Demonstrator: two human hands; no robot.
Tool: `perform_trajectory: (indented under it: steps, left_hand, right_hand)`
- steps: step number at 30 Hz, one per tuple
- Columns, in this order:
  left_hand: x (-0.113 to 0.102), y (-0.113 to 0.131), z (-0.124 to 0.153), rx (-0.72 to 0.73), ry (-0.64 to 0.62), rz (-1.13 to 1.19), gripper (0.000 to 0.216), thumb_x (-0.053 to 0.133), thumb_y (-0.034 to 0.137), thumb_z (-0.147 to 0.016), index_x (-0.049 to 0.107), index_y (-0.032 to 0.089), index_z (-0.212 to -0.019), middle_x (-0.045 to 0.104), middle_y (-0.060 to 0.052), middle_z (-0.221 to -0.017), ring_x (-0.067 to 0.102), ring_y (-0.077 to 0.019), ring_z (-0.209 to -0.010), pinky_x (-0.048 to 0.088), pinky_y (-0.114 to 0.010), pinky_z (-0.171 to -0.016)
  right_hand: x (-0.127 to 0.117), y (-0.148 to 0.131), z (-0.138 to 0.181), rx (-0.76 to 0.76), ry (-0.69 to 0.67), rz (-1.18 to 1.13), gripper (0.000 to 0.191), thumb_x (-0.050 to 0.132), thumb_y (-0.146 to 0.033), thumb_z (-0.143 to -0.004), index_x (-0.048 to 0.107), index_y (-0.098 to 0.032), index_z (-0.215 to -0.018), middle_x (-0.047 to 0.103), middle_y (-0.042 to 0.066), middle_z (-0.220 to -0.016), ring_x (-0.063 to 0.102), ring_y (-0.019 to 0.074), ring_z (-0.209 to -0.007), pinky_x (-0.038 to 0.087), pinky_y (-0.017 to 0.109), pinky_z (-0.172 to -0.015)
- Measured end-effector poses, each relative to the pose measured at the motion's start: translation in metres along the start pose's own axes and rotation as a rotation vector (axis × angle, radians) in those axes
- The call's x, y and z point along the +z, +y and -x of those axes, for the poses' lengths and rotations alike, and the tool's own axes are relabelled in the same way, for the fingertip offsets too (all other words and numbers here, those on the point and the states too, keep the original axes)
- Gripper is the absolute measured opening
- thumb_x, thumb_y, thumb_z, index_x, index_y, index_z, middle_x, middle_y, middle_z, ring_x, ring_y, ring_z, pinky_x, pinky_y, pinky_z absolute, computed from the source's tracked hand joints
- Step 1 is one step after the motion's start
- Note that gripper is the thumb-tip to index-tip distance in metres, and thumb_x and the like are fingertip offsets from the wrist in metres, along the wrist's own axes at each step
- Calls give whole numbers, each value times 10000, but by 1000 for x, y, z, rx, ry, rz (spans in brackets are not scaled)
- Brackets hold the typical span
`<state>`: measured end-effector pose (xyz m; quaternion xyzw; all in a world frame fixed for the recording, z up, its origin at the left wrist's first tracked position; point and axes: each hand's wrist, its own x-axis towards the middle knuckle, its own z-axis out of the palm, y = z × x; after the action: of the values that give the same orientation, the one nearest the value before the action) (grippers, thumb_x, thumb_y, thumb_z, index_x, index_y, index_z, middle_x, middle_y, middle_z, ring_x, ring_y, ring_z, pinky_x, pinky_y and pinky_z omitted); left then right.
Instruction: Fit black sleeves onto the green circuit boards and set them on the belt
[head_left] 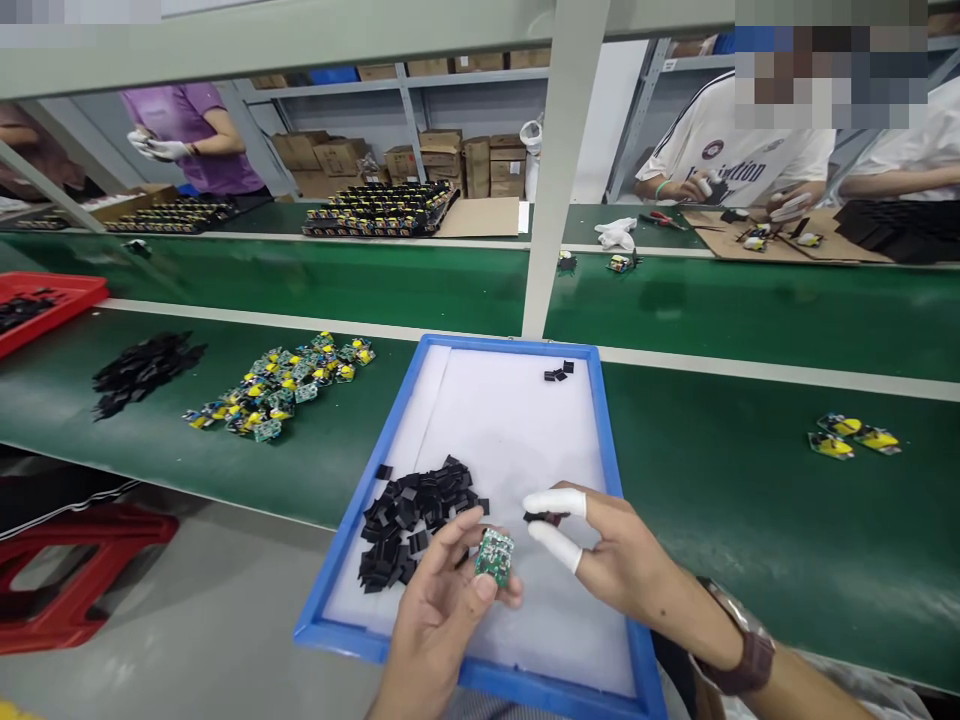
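Between the thumb and fingers of my left hand (450, 600) is a small green circuit board (494, 557), its soldered face turned up. White finger cots cover the thumb and forefinger of my right hand (600, 540), which pinch a small black plastic piece (541, 517) just right of the board, apart from it. Both hands are over a white tray with a blue rim (611, 460). A heap of similar black pieces (409, 510) lies in the tray beside my left hand. A few more black pieces (559, 372) sit at its far right corner.
Left of the tray, circuit boards with yellow parts (285, 385) and black pieces (146, 370) lie on the green bench (720, 480). Several boards (855, 435) lie to the right. A red bin (52, 305) stands far left. A pale post (562, 170) rises behind the tray. Co-workers work across the bench.
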<state>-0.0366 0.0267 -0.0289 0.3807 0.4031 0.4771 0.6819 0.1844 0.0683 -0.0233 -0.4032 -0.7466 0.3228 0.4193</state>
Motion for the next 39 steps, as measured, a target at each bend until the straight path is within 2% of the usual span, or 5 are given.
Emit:
perform_trajectory:
  steps: [3,6,13,24,39]
  left_hand:
    - [-3,-4,0,18,-50,-21,337,641,272,-972,617,277,-1308,665,-100,-1291,671,-243,-1123,521,-392,-1027]
    - [-5,-5,1,33,-37,-107,291,637,263,-975,656,276,-1265,632,-92,-1370,606,-247,-1256,500,-334,-1061]
    - [0,-9,1,111,-3,-174,339,765,224,-866,748,300,-1195,601,-88,-1405,610,-279,-1272,558,-350,-1026]
    - [8,-9,6,278,19,-367,391,777,169,-839,767,335,-1193,658,-91,-1366,669,-272,-1204,623,-302,-895]
    - [10,-8,4,248,30,-344,345,793,158,-816,788,288,-1136,711,-115,-1278,687,-295,-1179,651,-336,-860]
  right_hand:
    - [6,-20,8,42,47,-111,358,674,-148,-963,618,-299,-1283,734,14,-1019,696,176,-892,567,294,-833]
    - [9,-29,16,18,11,-147,396,669,-119,-962,623,-312,-1304,735,15,-1026,700,176,-879,565,291,-804]
    - [7,-29,30,-71,-3,-65,556,463,50,-922,627,-254,-1358,677,97,-1104,666,238,-967,557,355,-788]
    - [21,-32,33,49,177,-199,315,670,-115,-947,699,-278,-1214,705,14,-913,646,163,-786,530,281,-731]
    - [22,-35,36,82,132,-208,290,639,-70,-927,725,-252,-1135,697,44,-943,654,176,-797,499,291,-698]
